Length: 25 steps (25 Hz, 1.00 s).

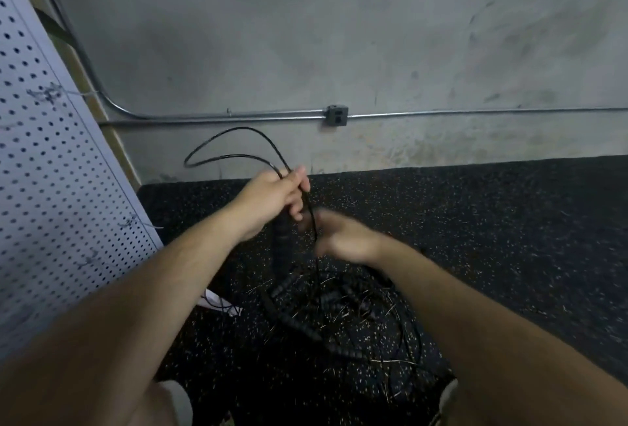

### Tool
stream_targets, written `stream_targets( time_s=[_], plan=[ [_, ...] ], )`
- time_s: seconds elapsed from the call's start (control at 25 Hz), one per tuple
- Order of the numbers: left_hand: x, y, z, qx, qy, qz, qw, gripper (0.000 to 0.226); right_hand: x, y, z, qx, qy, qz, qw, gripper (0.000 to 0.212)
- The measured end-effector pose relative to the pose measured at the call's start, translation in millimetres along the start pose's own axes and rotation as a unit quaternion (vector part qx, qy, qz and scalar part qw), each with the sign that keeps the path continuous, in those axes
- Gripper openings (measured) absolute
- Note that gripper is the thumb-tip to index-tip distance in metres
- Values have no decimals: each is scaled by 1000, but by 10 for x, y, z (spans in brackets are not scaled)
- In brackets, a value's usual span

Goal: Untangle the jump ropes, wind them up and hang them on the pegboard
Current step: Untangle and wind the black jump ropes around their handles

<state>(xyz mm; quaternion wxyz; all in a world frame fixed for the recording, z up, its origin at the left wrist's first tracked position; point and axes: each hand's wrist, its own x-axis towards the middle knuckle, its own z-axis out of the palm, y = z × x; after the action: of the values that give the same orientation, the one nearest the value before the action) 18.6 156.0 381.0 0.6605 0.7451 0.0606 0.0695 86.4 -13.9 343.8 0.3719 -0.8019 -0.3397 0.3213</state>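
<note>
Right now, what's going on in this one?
A person works over a tangle of black jump ropes on the rubber floor. The left hand grips a thin rope, its loop sticking up above the fist. The right hand, blurred, is at the same rope just below; its grip is unclear. The pegboard stands to the left.

Dim, flat light cast no hard shadows. The right hand (343,238) was motion-blurred, the left hand (272,198) sharper. Below them, jump ropes (292,317) merged into dark floor (492,221); the conduit (238,116) beyond bowed.
</note>
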Motion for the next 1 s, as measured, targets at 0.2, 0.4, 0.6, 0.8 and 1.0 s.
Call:
stream_targets(
  time_s=[0.2, 0.4, 0.6, 0.8, 1.0],
  plan=[
    [229, -159, -178, 8, 9, -5, 1000, 43, 259, 41, 132, -71, 9, 29, 997, 21],
    [45, -602, 35, 128, -137, -63, 980, 21, 170, -367, -271, 224, 224, -84, 945, 20],
    [49, -483, 229, 111, -86, -30, 990, 31, 129, -321, -366, 279, 230, -79, 929, 26],
    [118, -101, 72, -81, -25, -5, 996, 30, 85, 169, -90, -84, -92, 58, 990, 21],
    [161, -340, -45, -13, -28, -28, 999, 34, 52, 79, -180, 14, 99, 5, 995, 16]
  ],
)
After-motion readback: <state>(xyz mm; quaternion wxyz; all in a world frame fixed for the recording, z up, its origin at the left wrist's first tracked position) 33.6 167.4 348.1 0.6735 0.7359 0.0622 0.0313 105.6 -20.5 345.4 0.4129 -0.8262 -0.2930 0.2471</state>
